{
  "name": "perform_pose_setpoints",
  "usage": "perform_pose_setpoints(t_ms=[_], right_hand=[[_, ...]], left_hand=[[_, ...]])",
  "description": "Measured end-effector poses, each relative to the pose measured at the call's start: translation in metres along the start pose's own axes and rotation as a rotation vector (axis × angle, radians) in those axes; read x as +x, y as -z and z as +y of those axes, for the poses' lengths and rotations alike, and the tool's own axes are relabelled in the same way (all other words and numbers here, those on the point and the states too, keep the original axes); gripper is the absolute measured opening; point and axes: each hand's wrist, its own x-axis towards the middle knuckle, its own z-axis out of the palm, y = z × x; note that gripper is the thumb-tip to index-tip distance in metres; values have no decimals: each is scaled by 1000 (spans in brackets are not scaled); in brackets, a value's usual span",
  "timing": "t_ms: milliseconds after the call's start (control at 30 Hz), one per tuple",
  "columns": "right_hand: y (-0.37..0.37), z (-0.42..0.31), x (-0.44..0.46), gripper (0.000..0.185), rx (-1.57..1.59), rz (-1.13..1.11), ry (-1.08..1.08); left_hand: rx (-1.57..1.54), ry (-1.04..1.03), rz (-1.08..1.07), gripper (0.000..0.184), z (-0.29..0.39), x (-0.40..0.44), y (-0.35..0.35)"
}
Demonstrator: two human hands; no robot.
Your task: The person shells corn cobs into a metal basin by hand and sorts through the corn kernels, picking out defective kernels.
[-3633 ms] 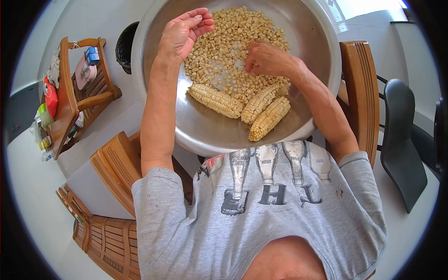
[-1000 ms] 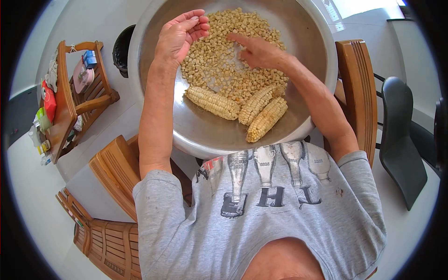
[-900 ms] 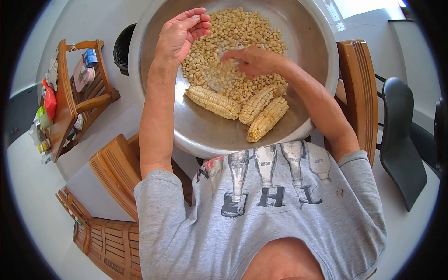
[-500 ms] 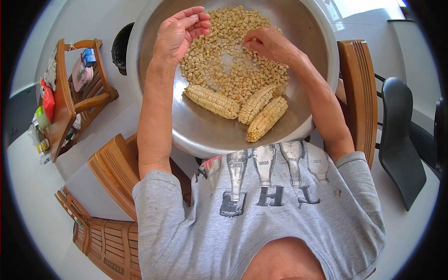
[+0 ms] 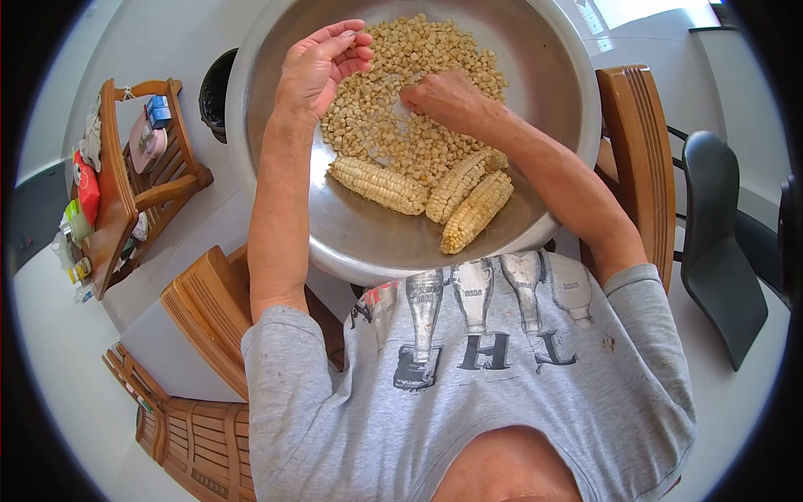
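Note:
A wide metal basin [image 5: 535,205] holds a spread of loose, pale corn kernels [image 5: 435,46]. Three ears of corn lie at its near side: a left ear [image 5: 378,185], a middle ear [image 5: 462,186] and a right ear [image 5: 477,214], all with kernels on them. Over the left edge of the kernels, my left hand [image 5: 324,69] is raised with thumb and forefinger pressed together; whatever they pinch is too small to make out. My right hand [image 5: 447,99] is down at the kernels with its fingers curled, and its fingertips are partly hidden.
Wooden chair backs stand close to the basin, one at the right [image 5: 637,167] and one at the lower left [image 5: 205,314]. A black bin [image 5: 216,96] is left of the basin. Farther left, a wooden stand [image 5: 117,201] carries bags and boxes. A dark chair [image 5: 715,243] is at far right.
My right hand has moved left and slightly down across the kernels, toward the middle of the pile. My left hand stays almost in place, its fingers still pinched.

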Motion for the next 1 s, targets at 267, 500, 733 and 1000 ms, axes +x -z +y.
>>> perform_pose_setpoints(t_ms=[267,500,733,1000], right_hand=[[38,17,-6,11,958,156,-212],[39,20,-8,18,1330,165,-267],[40,17,-7,21,1262,182,-275],[39,40,-7,22,706,313,-457]], left_hand=[[50,124,-54,25,-16,5,0],[-73,255,-221,25,-19,1,-20],[127,234,-196,21,-22,0,-20],[24,87,77,16,-6,2,-7]])
